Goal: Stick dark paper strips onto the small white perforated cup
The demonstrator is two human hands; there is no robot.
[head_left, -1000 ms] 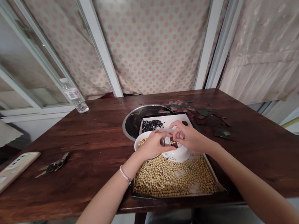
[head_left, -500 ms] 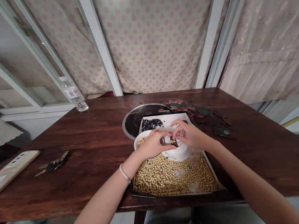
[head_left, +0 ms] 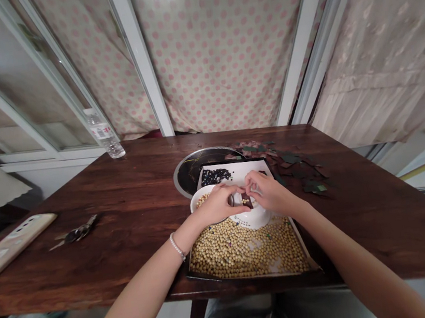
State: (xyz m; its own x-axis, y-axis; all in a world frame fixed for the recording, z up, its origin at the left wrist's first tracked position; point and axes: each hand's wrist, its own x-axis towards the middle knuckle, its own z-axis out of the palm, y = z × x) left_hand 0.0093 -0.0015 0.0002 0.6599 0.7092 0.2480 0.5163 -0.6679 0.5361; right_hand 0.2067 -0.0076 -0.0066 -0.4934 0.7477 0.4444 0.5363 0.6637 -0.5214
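My left hand (head_left: 217, 204) curves round a small dark red piece (head_left: 246, 199), thumb and fingers at its edges. Several pale round beads show at this piece; whether they lie on it or behind it I cannot tell. My right hand (head_left: 267, 191) pinches at the piece's upper right edge, fingertips close together. Both hands are over a white bowl (head_left: 252, 221). A second white bowl (head_left: 193, 201) with tan beads sits partly behind my left hand. Under the bowls is a shallow box (head_left: 237, 168), its near part spread with tan beads (head_left: 240, 252) and its far left holding black beads (head_left: 215, 176).
A round dark tray (head_left: 184, 176) lies behind the box. Dark red and green flat pieces (head_left: 291, 161) are scattered to the right. On the left of the wooden table (head_left: 133, 211) are keys (head_left: 77, 233), a phone (head_left: 16, 245) and an upright water bottle (head_left: 105, 134).
My right hand's fingers have drawn closer together, its raised index finger coming down towards the thumb at the dark red piece. My left hand stays almost still.
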